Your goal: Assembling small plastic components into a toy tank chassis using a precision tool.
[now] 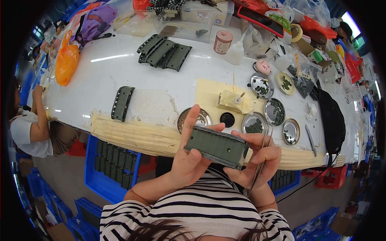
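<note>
Head view: one green part, ribbed along its long edges, is held tilted above the near table edge, lower centre of the frame. Its left end is clamped in the left hand; its right end is met by the fingertips of the right hand, in which tweezers are also gripped. Step in hand, as judged: handling of the part, with the tweezers kept ready. Called for next, as judged: a steady two-handed hold, tweezer tips kept clear of the face.

Surface: white table; one like part, centre left; a pile of the same, upper centre; yellow block and round dishes, right of centre; pink tin and red phone, top; orange bag, upper left.

Room: blue crate, filled with like parts, lower left; red stool, lower right; a co-worker, left edge.
</note>
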Demonstrator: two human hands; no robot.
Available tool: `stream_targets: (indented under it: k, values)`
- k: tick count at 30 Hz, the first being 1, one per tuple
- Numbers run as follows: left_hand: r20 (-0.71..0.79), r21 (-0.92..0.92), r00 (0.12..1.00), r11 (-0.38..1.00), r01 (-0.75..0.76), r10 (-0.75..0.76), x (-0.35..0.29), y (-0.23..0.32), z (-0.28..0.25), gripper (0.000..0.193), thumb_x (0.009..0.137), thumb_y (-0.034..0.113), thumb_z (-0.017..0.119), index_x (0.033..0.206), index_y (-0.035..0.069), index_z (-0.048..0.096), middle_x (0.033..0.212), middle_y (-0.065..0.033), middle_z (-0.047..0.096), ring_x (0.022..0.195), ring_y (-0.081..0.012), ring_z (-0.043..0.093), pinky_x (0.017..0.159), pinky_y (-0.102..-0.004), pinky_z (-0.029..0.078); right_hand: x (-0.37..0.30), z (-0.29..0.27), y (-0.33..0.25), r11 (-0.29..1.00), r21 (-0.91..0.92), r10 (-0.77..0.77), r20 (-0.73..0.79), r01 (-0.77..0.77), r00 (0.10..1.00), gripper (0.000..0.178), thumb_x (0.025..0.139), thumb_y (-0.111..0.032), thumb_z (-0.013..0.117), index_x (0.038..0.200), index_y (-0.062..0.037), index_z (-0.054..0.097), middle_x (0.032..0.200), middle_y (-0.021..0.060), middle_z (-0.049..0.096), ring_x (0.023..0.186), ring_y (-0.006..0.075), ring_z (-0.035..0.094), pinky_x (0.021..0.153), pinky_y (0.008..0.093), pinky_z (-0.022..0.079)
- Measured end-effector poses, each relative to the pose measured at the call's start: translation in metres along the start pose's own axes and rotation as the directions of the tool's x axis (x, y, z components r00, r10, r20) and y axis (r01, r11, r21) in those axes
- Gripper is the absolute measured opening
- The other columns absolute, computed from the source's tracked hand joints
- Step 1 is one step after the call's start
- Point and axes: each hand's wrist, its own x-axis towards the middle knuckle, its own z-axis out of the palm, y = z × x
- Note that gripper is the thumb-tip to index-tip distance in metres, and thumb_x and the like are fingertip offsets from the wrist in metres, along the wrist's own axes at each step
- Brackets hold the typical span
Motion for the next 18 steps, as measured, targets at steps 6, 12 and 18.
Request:
stream_targets:
  k: [6, 12, 18]
  values:
    - [0.312, -0.080, 0.752, 0.773, 0.629, -0.580, 0.013, 0.016, -0.031, 0.084, 0.088, 0.045, 0.062, 0.147, -0.001, 0.023, 0.132, -0.0179, 0.052, 0.118, -0.0243, 0.056, 0.097, -0.0381, 0.046, 0.011, -0.036, -0.012, 0.980, 0.079, 0.150, 0.293, -0.180, 0.944, 0.053, 0.057, -0.017, 0.089, 0.079, -0.0130, 0.040, 0.090, 0.0210, 0.067, 0.092, 0.0268, 0.066, 0.077, 0.0314, 0.052]
    - [0.354, 0.175, 0.687, 0.766, 0.618, -0.635, 0.011, 0.023, -0.009, 0.053, 0.093, 0.014, 0.060, 0.138, -0.003, 0.037, 0.112, -0.0174, 0.063, 0.099, -0.0226, 0.065, 0.088, -0.0318, 0.052, 0.014, -0.043, -0.003, 0.957, 0.181, 0.146, 0.377, -0.227, 0.915, 0.051, 0.064, -0.036, 0.088, 0.078, -0.0101, 0.046, 0.099, 0.0171, 0.067, 0.087, 0.0268, 0.066, 0.072, 0.0329, 0.050]
    - [0.145, 0.071, 0.832, 0.844, 0.532, -0.536, 0.007, 0.022, -0.012, 0.040, 0.097, 0.014, 0.055, 0.132, 0.000, 0.043, 0.108, -0.0190, 0.064, 0.094, -0.0231, 0.067, 0.083, -0.0331, 0.056, 0.053, -0.106, 0.001, 0.594, -0.802, 0.082, -0.010, -0.057, 0.997, 0.022, 0.095, -0.022, 0.053, 0.094, -0.0005, 0.057, 0.105, 0.0169, 0.063, 0.086, 0.0298, 0.062, 0.082, 0.0336, 0.046]
